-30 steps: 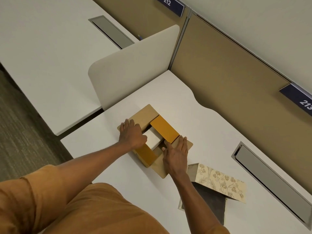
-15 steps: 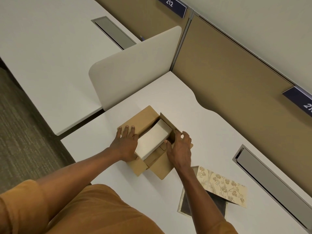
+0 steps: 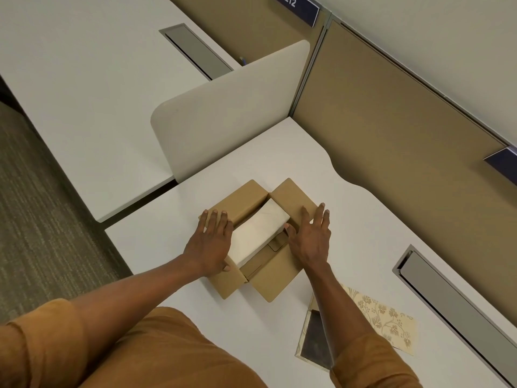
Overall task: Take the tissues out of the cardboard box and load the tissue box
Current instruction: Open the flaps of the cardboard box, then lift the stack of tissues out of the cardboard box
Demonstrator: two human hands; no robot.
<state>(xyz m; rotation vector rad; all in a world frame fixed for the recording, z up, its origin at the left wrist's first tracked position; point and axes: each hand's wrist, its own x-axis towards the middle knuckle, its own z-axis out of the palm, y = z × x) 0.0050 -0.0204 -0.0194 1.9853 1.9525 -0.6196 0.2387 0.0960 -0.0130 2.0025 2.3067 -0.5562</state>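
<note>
A brown cardboard box [image 3: 268,281] sits mid-desk with its top flaps spread open. A white pack of tissues [image 3: 258,233] lies inside it, its top face showing. My left hand [image 3: 211,242] lies flat on the left flap, its thumb at the pack's near corner. My right hand [image 3: 309,236] presses flat on the right flap, fingers spread, thumb beside the pack. Neither hand grips anything. The floral tissue box [image 3: 383,320] lies on the desk at the lower right, its dark open bottom [image 3: 313,343] facing up, partly hidden by my right forearm.
The white desk [image 3: 167,247] ends at a rounded white divider [image 3: 232,107] behind the box and a tan partition wall [image 3: 391,135] to the right. A grey cable slot [image 3: 447,303] is set into the desk at right. Carpet floor lies left.
The flaps of the cardboard box have been folded outward and pressed flat, and the white tissue pack has come into full view. Both hands slid apart onto the side flaps.
</note>
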